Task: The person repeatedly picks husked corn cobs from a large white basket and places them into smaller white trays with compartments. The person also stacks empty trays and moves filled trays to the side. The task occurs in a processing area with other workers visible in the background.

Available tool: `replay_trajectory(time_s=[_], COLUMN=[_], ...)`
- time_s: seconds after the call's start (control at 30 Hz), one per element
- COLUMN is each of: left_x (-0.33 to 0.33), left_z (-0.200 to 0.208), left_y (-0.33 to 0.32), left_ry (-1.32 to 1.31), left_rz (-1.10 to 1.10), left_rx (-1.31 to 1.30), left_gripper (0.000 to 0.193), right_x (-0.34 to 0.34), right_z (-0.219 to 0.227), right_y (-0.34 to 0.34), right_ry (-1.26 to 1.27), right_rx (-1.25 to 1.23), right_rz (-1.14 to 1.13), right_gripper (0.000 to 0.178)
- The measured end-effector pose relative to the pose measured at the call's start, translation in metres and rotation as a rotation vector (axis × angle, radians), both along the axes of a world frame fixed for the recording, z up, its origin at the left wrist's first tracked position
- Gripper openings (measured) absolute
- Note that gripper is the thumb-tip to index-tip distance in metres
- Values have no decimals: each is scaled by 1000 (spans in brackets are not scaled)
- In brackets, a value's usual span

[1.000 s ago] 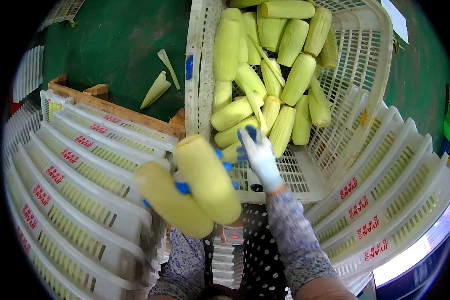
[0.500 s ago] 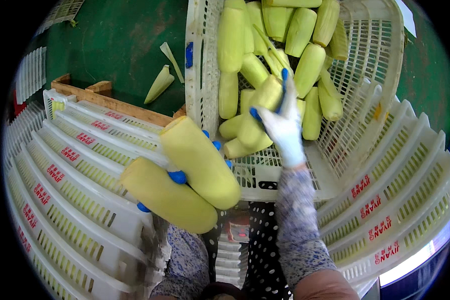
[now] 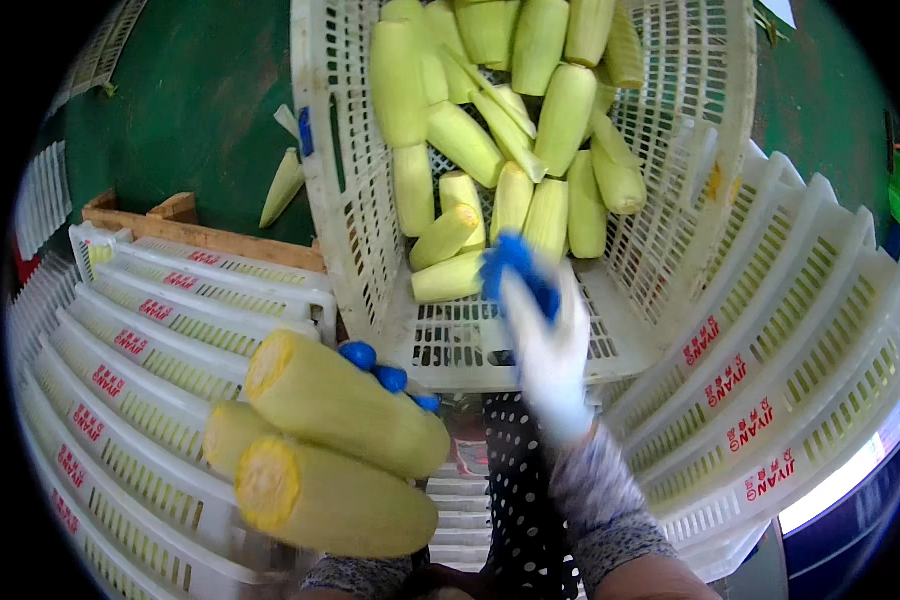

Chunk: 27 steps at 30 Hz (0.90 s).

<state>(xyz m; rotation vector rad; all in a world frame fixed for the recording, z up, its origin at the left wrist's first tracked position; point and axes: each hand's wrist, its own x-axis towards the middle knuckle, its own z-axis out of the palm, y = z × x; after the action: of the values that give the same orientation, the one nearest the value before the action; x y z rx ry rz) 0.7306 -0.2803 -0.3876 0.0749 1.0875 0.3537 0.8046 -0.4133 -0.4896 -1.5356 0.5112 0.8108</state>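
Observation:
Three ears of corn in pale green husks (image 3: 345, 400) lie bunched in my left hand (image 3: 375, 368) at the lower left. Blue glove fingertips curl over the far side of the bunch; the rest of that hand is hidden beneath the corn. Two ears turn yellow cut ends outward. My right hand (image 3: 545, 320), in a white glove with blue fingertips, hovers over the near side of a white plastic crate (image 3: 650, 315). Its fingers are smeared by motion, close beside a lying ear of corn (image 3: 448, 278). More husked ears (image 3: 565, 120) fill the crate's far part.
Stacked white slatted crates (image 3: 160, 390) with red print stand at my left, and another stack (image 3: 760, 350) at my right. A wooden frame (image 3: 210, 238) borders the left stack. A loose husk piece (image 3: 283, 188) lies on the green surface (image 3: 200, 110).
The ear my right hand held in the crate is now with the two in my left hand. My left hand has lowered, and my right hand has moved back nearer the crate's close edge.

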Motion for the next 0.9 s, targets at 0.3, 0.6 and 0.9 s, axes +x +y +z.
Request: replay_trajectory(time_s=[0.3,0.6,0.9], left_x=[-8,-9,0], left_z=[12,10,10], left_y=[40,47,44], left_ry=[33,36,52], left_rz=[-189,-206,-272], left_rx=[-311,-379,-423], left_gripper=[62,60,58], right_x=[-31,-12,-45], right_z=[-189,-150,-199], right_y=[-10,-51,86], right_ry=[-344,187,48], right_rx=[-523,-59,-682], right_rz=[1785,1074,596], right_gripper=[50,85,100])
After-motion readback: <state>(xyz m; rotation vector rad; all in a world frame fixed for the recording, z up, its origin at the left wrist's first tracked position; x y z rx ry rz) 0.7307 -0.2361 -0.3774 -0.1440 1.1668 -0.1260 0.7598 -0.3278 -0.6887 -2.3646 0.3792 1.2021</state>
